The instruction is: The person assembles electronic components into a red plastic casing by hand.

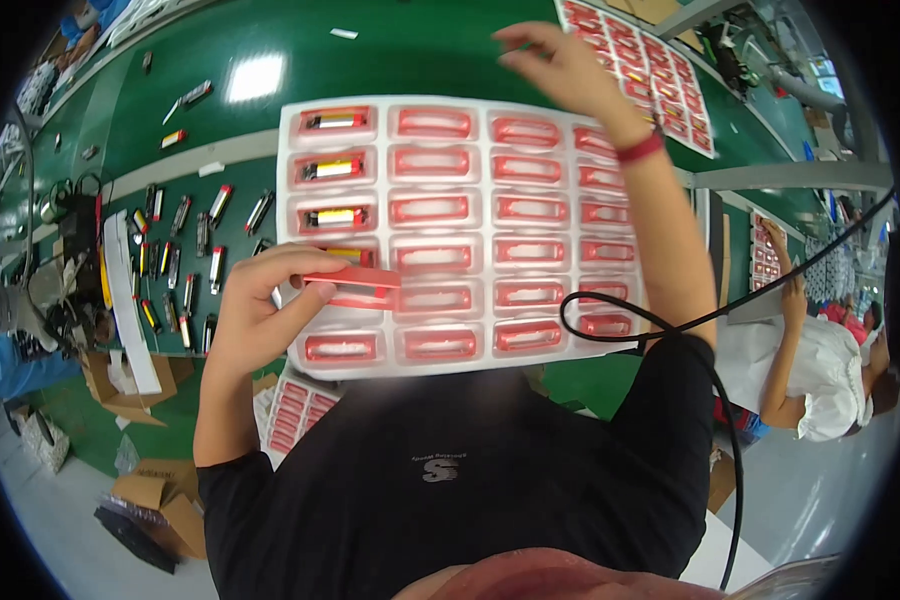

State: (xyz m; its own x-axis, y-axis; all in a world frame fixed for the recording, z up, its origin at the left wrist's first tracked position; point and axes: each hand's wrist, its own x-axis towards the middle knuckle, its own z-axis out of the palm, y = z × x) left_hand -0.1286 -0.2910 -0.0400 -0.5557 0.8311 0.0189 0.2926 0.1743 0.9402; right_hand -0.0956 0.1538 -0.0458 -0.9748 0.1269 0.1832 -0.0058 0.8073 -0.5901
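Note:
My left hand (pixel 255 315) pinches a red plastic shell (pixel 378 280), long and narrow, between thumb and fingers over the left column of a white tray (pixel 382 160). In the tray's compartments lie red shells (pixel 435 123) of the same sort. Several in the left column carry a black-and-yellow part (pixel 335 167); one of them is partly covered by my left fingers. Beyond the tray's far edge, my right hand (pixel 560 70) is raised above the green table, fingers apart and nothing between them. My right forearm hides part of the tray's right column.
Loose black, yellow and red parts (pixel 202 235) lie scattered left of the tray. A second filled tray (pixel 650 75) sits at the far right. A black cable (pixel 735 440) loops over the tray's right corner. A co-worker in white (pixel 820 380) works at right. Cardboard boxes (pixel 160 500) stand lower left.

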